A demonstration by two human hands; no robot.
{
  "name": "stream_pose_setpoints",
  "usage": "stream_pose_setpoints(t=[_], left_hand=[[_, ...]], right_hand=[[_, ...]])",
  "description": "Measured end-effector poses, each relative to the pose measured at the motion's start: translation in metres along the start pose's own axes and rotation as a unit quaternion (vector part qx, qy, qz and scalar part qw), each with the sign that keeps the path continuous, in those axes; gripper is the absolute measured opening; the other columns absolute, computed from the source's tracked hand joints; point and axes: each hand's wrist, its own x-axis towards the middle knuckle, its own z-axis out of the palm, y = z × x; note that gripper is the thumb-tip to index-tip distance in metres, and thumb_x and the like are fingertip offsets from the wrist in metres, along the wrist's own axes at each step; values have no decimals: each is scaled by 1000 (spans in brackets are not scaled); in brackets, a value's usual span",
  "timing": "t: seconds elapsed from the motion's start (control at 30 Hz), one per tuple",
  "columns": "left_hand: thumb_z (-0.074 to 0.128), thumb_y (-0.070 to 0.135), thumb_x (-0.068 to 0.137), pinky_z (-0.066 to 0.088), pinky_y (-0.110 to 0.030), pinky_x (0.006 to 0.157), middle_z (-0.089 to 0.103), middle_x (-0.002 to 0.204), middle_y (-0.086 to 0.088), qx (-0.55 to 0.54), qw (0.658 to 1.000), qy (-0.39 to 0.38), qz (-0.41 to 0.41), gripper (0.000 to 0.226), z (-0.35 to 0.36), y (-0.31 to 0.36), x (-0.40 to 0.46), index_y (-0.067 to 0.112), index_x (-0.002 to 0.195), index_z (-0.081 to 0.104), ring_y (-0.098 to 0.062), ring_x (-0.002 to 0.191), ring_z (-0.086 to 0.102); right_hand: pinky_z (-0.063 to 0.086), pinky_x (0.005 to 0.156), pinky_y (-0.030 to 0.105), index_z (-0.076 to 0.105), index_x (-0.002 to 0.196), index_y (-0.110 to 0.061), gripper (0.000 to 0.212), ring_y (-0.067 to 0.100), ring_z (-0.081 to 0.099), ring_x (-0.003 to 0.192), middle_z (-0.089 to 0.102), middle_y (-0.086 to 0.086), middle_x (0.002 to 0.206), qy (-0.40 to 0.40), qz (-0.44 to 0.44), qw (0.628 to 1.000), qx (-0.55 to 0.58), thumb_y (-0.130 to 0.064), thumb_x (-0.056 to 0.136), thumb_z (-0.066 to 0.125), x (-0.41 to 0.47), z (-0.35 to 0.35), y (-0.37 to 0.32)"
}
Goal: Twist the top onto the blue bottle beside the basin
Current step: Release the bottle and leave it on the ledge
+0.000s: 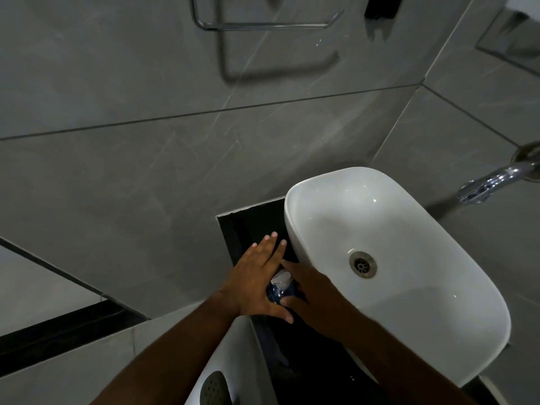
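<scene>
Beside the glossy oval basin (pixel 409 229), both hands flank the translucent blue bottle (pixel 282 293).

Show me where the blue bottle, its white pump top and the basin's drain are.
blue bottle (pixel 281 294): head view, on its blue body between the hands.
white pump top (pixel 281 278): head view, on the pump head.
drain (pixel 363 264): head view, on the metal grate in the basin's bottom.

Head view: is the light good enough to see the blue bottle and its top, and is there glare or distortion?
Head view: dim; the blue bottle and its pale top sit half hidden between left hand and right hand; small highlights glare on the basin; wide-angle lens bends tile lines.
</scene>
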Motion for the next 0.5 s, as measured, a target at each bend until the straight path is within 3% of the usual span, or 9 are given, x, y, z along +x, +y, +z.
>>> stream_pose_setpoints(t=[0.07, 0.13, 0.23, 0.33, 0.4, 0.5], left_hand=[[62, 91, 55, -4, -37, 120, -7, 163, -7, -55, 997, 30, -40, 140, 5, 4, -15, 22, 153, -9, -18, 149, -9], [67, 84, 60, 13, -36, 119, 12, 161, -3, -120, 989, 49, -72, 126, 10, 10, -30, 20, 154, 11, -20, 149, 13], [78, 61, 67, 34, -26, 105, 51, 141, -4, -199, 968, 95, -120, 96, 17, 13, -41, 12, 142, 44, -22, 127, 51], [89, 40, 68, 38, -20, 99, 58, 133, -8, -225, 956, 118, -148, 87, 13, 3, -36, 8, 138, 49, -19, 119, 55], [91, 32, 68, 38, -19, 98, 57, 133, -10, -231, 950, 135, -161, 86, 5, -12, -30, 6, 138, 49, -18, 118, 54], [92, 24, 67, 38, -21, 98, 56, 133, -16, -220, 946, 155, -179, 85, -12, -42, -14, 1, 136, 49, -21, 118, 54]], right_hand=[[23, 111, 17, 26, 149, -20, 63, 13, 36, 140, 37, -2, 153, 47, 47, 998, -18, -25, 94, 57, -6, 19, 4], [23, 106, 10, 31, 147, -14, 55, 12, 40, 135, 42, 2, 149, 90, 105, 990, 29, -20, 97, 53, -5, 34, 5], [40, 93, 7, 57, 127, -7, 30, 4, 56, 100, 64, 4, 118, 120, 105, 984, 76, -13, 98, 51, 4, 46, 4], [40, 65, -6, 66, 103, -7, 17, -7, 53, 71, 67, 0, 90, 112, 94, 985, 95, -11, 98, 50, 23, 45, 1], [39, 61, -8, 66, 95, -9, 16, -8, 52, 67, 63, -6, 80, 104, 89, 986, 94, -9, 97, 50, 43, 44, -5], [37, 59, -6, 67, 95, 0, 17, 7, 53, 69, 68, 10, 88, 114, 73, 988, 70, -6, 95, 52, 85, 41, -18]])
